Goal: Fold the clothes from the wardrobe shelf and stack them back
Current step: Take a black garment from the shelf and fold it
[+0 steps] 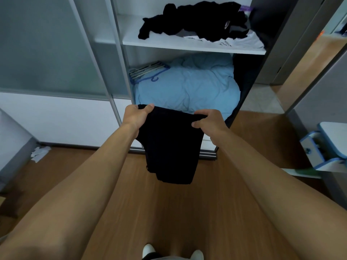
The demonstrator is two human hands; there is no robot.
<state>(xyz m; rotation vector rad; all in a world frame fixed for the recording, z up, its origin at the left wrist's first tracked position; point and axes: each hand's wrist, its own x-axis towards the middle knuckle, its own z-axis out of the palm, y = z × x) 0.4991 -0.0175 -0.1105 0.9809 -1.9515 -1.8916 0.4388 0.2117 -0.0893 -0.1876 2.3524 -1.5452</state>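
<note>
1. Hanging in mid-air in front of the open wardrobe, the black garment (171, 145) is pinched at its top edge by both hands and drops straight down toward the wooden floor (169, 212), its long axis vertical, its top edge running left to right between the two grips.

2. The left hand (135, 117) grips the garment's upper left corner, thumb curled over the front of the cloth and fingers behind it.

3. The right hand (205, 121) grips the upper right corner the same way, fingers bent round a bunched fold. The two hands sit at nearly equal height and equal reach, so neither is clearly the nearer one.

4. The garment looks already narrowed lengthwise (it may be trousers or shorts, too dark to tell). My guess is the next fold goes across the long axis, bringing the hanging lower end up toward the held edge.

5. The shelf (187, 46) it should return to lies up and ahead of the hands, well apart from them. An unfolded heap of black clothes (195, 21) lies there on top of white garments (244, 41), so most of the task seems still to do.

6. Directly behind the hands, in the lower compartment, lie a light blue duvet (187, 85) and some hangers (148, 71).
</note>
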